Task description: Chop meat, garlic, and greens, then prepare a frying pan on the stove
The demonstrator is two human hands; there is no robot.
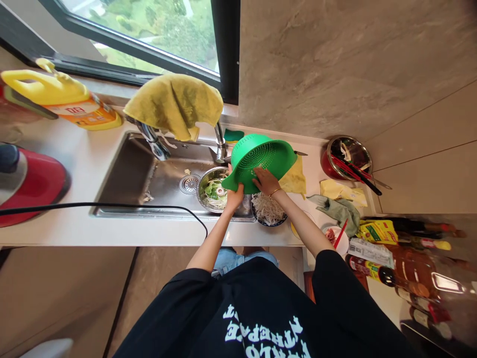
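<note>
past the white counter (160,234) and its steel sink (126,181), a dark-framed window (225,54). up over the sink's right end, a green colander (251,166), tilted, hollow toward the body. below to its left, in the sink, a steel bowl (198,193) of greens (212,190); just below to its right, a dark bowl (273,225) of pale strands (269,209). around the lower left rim, the left hand (235,196), in a firm-looking grip, fingers partly hidden. inside, the right hand (266,182), fingers loosely spread on the perforated wall; cannot tell whether pinching anything.

looks like thin moulded plastic: should weigh little, keep its shape, give slightly at the rim and survive knocks. may turn slick when wet. take hold by the rim, ideally at the drawn-out lip (227,184) by the left hand, thumb inside, fingers outside; for steadiness, add a second grip straight across. held at one end only, would likely sag or twist.
</note>
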